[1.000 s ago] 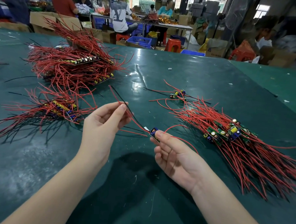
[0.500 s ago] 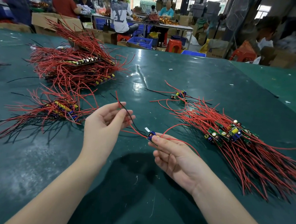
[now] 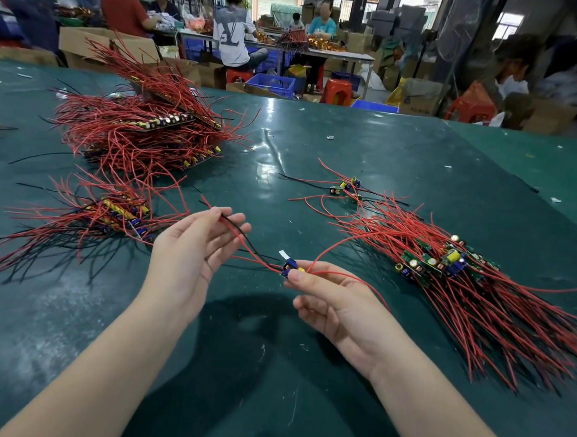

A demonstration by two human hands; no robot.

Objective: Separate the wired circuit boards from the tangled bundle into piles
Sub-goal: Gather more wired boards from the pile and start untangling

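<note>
Head view, landmark = small circuit board (image 3: pixel 290 269) held above the green table (image 3: pixel 369 149)

Right hand (image 3: pixel 339 302): thumb and forefinger pinched on the board, remaining fingers loosely curled underneath, palm turned up; board clear of the table surface; white tab sticking up at the board's far edge

Left hand (image 3: pixel 191 246): left of the board, fingers mostly straight and fanned, thumb and forefinger closed on the board's red and black wires (image 3: pixel 245 246); wires stretched from the board up-left through those fingers, tips poking out beyond; one more red wire looping off the board to the right, over the right hand

Tangled bundle (image 3: pixel 462 279): right of the board, flat on the table, green boards clustered at its middle, long red wires trailing right and toward the near edge

A few loose boards (image 3: pixel 345 186): beyond the board, slightly right, wires sprawled on the table, near the bundle's far end

Sorted pile (image 3: pixel 111 217): left of the board, past the left hand, boards stacked in a row, red and black wires spread to both sides

Large stack (image 3: pixel 143 131): far left beyond the board, red wires bristling upward

Background beyond the table: seated people at a work table, cardboard boxes, blue crates, red stools
</note>
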